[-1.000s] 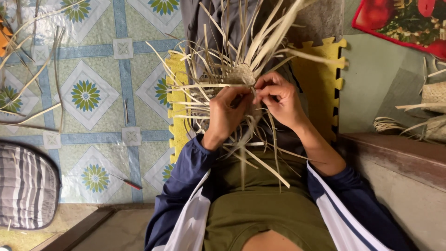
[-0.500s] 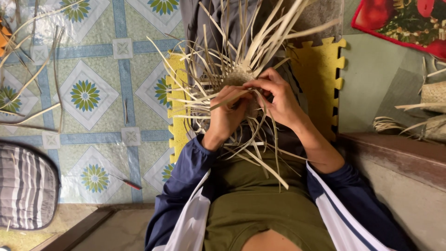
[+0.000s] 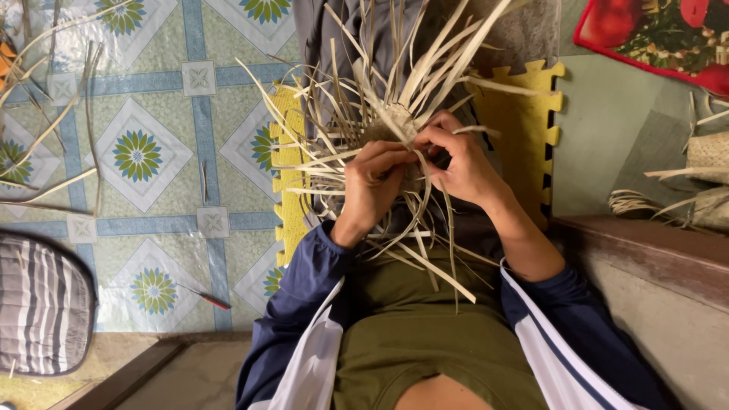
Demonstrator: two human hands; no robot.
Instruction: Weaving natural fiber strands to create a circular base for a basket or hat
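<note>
One head-worn camera looks steeply down, close over the person's lap, onto the tiled floor (image 3: 137, 159).

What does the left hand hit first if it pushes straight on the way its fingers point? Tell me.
The left hand points up and slightly right, fingers curled on pale strips. Straight on, it would first meet the woven centre of the strip work, close beside the right hand. Depth is unclear.

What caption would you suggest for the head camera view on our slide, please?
Left hand and right hand work pale straw strips into a woven piece over a yellow foam mat.
</note>
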